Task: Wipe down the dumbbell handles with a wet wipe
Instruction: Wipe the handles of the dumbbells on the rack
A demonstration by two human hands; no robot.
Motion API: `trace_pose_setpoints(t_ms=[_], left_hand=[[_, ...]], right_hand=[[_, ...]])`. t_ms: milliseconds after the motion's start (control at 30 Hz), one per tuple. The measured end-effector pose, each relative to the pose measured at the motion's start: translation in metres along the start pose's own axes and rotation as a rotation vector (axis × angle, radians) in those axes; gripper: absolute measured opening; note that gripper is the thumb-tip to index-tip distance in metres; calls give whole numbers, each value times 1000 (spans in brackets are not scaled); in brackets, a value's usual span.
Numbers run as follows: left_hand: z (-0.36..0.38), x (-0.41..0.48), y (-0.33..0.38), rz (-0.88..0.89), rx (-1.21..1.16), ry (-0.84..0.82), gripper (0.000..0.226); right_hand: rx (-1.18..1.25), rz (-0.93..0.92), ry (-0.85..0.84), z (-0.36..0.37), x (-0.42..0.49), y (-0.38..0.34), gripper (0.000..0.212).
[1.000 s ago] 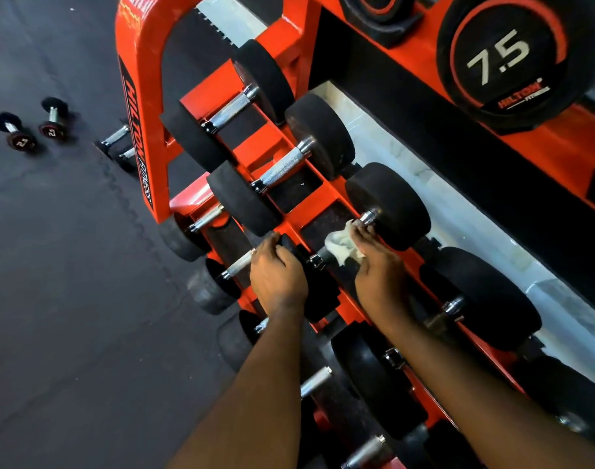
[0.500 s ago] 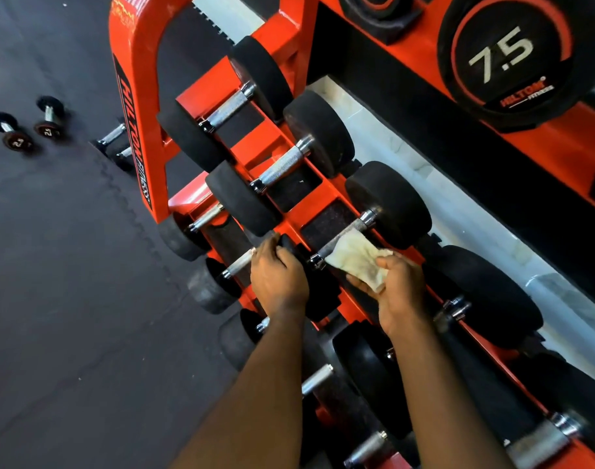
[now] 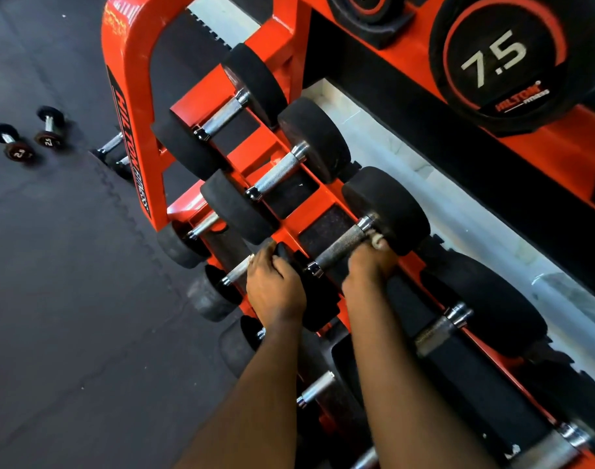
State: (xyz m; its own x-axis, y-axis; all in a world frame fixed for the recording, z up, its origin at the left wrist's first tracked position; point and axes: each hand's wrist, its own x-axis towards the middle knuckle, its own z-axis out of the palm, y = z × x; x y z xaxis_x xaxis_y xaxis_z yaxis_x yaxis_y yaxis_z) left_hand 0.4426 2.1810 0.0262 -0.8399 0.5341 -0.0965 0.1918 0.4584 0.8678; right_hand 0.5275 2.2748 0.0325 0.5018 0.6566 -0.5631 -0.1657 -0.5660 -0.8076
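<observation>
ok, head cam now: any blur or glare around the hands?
Head view: right hand and wipe smeared by motion blur, as is the handle lower right; left hand fairly sharp; glossy highlights on the rack frame, no glare at the hands; wide-angle bends the rack's lines.

Dark matte rubber floor (image 3: 52, 316), mats joined by a toothed seam (image 3: 103, 177). Tiered orange steel rack (image 3: 137, 62), black lettering (image 3: 133, 147) down its upright. Behind it, a pale marble-like strip (image 3: 458, 211), brightly lit; floor or ledge, unclear.
</observation>
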Motion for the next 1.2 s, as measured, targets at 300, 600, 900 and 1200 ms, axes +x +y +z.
trace_pose_setpoints(t_ms=[300,600,900,1200], left_hand=[[-1,0,3,2,34,-9,53],[-1,-2,5,13,53,-3,53],[-1,-1,4,30,34,-6,62],[-3,-2,7,35,35,-4,58]], right_hand=[[34,44,1,9,-8,-14,29],[92,-10,-47,9,-17,-1,23],[200,242,-504,-14,1,38,29],[-153,91,-622,-14,-5,38,40]])
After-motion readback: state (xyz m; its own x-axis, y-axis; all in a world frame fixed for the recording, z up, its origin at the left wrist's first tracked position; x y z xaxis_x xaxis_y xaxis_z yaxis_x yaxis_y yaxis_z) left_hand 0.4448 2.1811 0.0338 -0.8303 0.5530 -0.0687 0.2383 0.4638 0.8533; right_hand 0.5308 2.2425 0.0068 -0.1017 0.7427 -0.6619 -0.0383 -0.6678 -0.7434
